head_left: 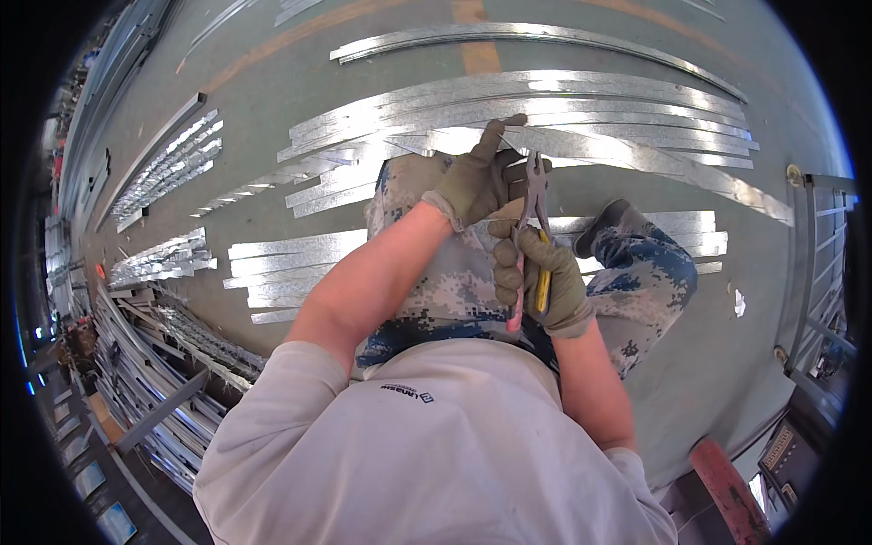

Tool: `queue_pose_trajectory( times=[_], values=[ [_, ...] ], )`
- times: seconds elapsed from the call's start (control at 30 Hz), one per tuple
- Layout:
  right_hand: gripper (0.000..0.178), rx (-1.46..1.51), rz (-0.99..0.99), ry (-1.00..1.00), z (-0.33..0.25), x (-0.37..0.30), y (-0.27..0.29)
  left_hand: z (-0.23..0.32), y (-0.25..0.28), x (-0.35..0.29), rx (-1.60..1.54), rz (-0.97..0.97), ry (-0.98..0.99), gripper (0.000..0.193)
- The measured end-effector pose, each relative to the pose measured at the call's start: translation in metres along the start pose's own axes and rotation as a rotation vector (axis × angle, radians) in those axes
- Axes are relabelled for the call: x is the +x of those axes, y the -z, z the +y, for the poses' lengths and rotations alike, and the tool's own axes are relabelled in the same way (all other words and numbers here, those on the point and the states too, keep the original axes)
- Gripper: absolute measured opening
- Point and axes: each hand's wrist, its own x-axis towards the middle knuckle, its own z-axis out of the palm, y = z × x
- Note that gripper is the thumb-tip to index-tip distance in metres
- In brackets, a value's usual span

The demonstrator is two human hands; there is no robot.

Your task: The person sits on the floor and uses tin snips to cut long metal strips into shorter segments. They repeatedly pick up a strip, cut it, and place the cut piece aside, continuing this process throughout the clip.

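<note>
My left hand (474, 184), in a dirty olive work glove, reaches over my knee to a long shiny metal strip (627, 148) that slants across the others to the right. Its index finger stretches out along the strip, while the remaining fingers curl at the metal, partly hidden. Close beside it, my right hand (556, 283), gloved alike, is closed round a pair of pliers (535, 189) with one red and one yellow handle. The plier jaws point away from me, near the left fingers. Whether the jaws touch the strip I cannot tell.
Flat metal strips (409, 109) lie in rows on the green floor (263, 100), with more strips (295, 263) under my legs. A long metal profile (545, 34) lies farther off. Stacked profiles (154, 391) fill the left, a metal rack (817, 263) stands right, and a red cylinder (729, 490) lower right.
</note>
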Motion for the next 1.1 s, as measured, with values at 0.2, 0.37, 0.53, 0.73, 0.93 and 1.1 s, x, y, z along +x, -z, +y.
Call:
queue_pose_trajectory(
  times=[0.2, 0.37, 0.53, 0.73, 0.93, 1.1],
  values=[
    [0.044, 0.05, -0.043, -0.042, 0.013, 0.009, 0.009, -0.012, 0.014, 0.011, 0.031, 0.033, 0.03, 0.065],
    [0.044, 0.019, -0.007, -0.043, 0.014, 0.01, 0.018, -0.007, 0.007, 0.007, 0.077, 0.059, 0.027, 0.054],
    [0.053, -0.103, -0.023, -0.016, 0.012, 0.008, 0.011, -0.001, 0.008, 0.005, 0.057, 0.111, -0.028, 0.054],
    [0.065, -0.273, 0.011, -0.016, 0.008, -0.007, -0.005, 0.007, 0.012, 0.001, -0.006, 0.109, -0.136, 0.052],
    [0.066, -0.315, 0.139, 0.059, 0.004, -0.028, -0.012, 0.009, 0.024, -0.004, -0.206, -0.022, -0.208, 0.046],
    [0.066, -0.32, 0.199, 0.085, 0.008, -0.032, -0.008, 0.008, 0.057, 0.01, -0.28, -0.126, -0.246, 0.044]
  ],
)
